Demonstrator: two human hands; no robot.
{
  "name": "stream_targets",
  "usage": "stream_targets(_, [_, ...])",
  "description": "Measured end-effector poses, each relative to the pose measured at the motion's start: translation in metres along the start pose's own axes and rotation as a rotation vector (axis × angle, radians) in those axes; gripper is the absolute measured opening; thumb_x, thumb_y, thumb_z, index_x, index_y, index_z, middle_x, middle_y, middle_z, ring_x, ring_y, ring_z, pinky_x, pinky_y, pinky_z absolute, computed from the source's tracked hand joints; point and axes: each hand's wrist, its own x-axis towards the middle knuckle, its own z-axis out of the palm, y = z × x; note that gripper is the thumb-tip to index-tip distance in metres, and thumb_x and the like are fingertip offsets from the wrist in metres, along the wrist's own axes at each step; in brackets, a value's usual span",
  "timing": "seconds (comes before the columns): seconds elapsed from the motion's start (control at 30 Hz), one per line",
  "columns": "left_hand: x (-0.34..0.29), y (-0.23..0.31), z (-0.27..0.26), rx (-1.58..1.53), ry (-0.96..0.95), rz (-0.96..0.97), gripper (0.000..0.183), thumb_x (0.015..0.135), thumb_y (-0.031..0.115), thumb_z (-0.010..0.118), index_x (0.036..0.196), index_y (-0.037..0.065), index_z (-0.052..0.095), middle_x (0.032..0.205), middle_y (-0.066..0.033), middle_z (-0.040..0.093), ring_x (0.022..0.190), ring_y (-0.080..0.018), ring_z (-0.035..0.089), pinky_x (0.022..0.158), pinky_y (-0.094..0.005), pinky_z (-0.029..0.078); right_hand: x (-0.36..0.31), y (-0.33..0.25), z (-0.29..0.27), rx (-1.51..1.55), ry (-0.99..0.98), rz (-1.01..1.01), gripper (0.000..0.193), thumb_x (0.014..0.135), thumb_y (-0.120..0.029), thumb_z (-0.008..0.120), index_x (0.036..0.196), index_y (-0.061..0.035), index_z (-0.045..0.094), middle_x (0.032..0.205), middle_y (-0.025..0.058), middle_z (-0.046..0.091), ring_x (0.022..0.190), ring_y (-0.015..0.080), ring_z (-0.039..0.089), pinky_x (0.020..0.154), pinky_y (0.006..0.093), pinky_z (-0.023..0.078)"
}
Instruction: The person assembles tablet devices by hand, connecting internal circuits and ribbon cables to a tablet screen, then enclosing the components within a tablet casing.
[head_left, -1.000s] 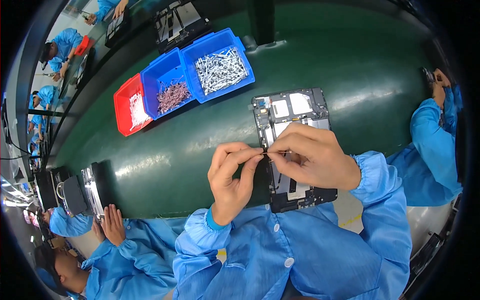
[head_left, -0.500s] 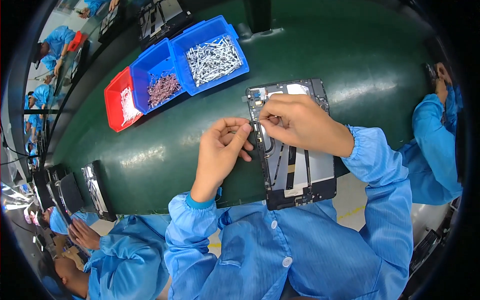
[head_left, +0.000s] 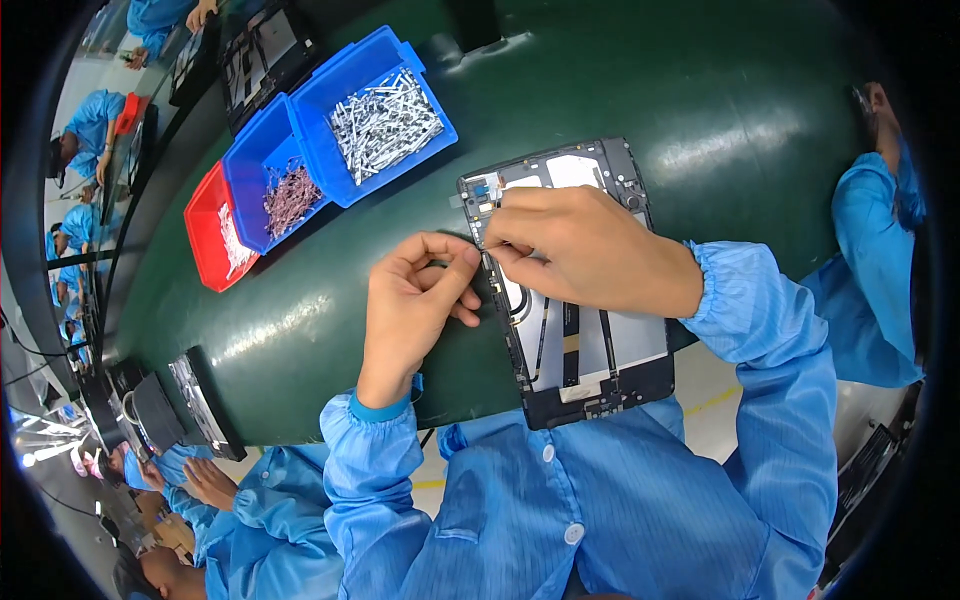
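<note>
An opened tablet (head_left: 636, 345) lies on the green table before me, its black frame, silver panel and dark flat cables showing. My right hand (head_left: 595, 250) reaches over its upper half, thumb and finger pinched at the left edge. My left hand (head_left: 405, 305) is just beside that edge, thumb and forefinger pressed together close to the right fingertips. Whatever either pinch holds is too small or too hidden to make out. Part of the tablet's upper inside is covered by my right hand.
Beyond my left hand stand a blue bin (head_left: 425, 88) of small silvery strips, a blue bin (head_left: 240, 160) of pinkish parts and a red bin (head_left: 203, 230) of white pieces. Another opened device (head_left: 205, 405) lies at left. Co-workers in blue sit at both sides.
The view has shifted, so bins and tablet sit further left in it. Both hands keep their pinches at the tablet's left edge, with little other movement.
</note>
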Motion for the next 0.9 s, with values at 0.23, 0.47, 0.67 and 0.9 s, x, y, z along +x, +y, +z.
stream_targets(0.23, [0.0011,0.0058,-0.0004,0.058,0.001,-0.026,0.009,0.092,0.002,0.065,0.095,-0.006,0.061,0.079,-0.0097,0.066,0.063,-0.0110,0.064,0.051,-0.0233,0.055,0.0003,0.0042,-0.0013,-0.001,-0.018,-0.030,0.008,0.084,-0.006,0.066,0.089,-0.0008,0.063,0.082,0.0119,0.059,0.070,0.0309,0.062,0.062,0.0392,0.050])
stream_targets(0.47, [0.0027,0.0064,0.0029,0.033,0.002,-0.029,0.005,0.092,0.000,0.063,0.090,-0.004,0.060,0.080,-0.0108,0.066,0.064,-0.0133,0.066,0.055,-0.0252,0.058,0.0009,0.0058,-0.0020,-0.010,-0.024,-0.019,0.012,0.086,-0.012,0.061,0.082,-0.0002,0.062,0.081,0.0142,0.061,0.073,0.0338,0.064,0.064,0.0431,0.053])
stream_targets(0.67, [0.0043,0.0061,0.0047,0.023,0.027,-0.033,0.005,0.091,-0.001,0.063,0.090,-0.005,0.059,0.081,-0.0109,0.066,0.066,-0.0144,0.067,0.057,-0.0259,0.059,0.0001,0.0078,-0.0009,-0.009,-0.021,-0.024,0.012,0.085,-0.012,0.062,0.082,-0.0004,0.062,0.081,0.0139,0.060,0.071,0.0335,0.065,0.063,0.0427,0.053])
stream_targets(0.9, [0.0020,0.0043,0.0055,0.011,0.057,-0.015,0.005,0.088,-0.002,0.063,0.088,-0.004,0.059,0.079,-0.0110,0.067,0.065,-0.0143,0.067,0.057,-0.0263,0.059,0.0019,0.0058,0.0010,-0.022,-0.018,-0.023,0.011,0.085,-0.011,0.062,0.082,-0.0003,0.062,0.081,0.0134,0.060,0.070,0.0330,0.064,0.062,0.0421,0.053])
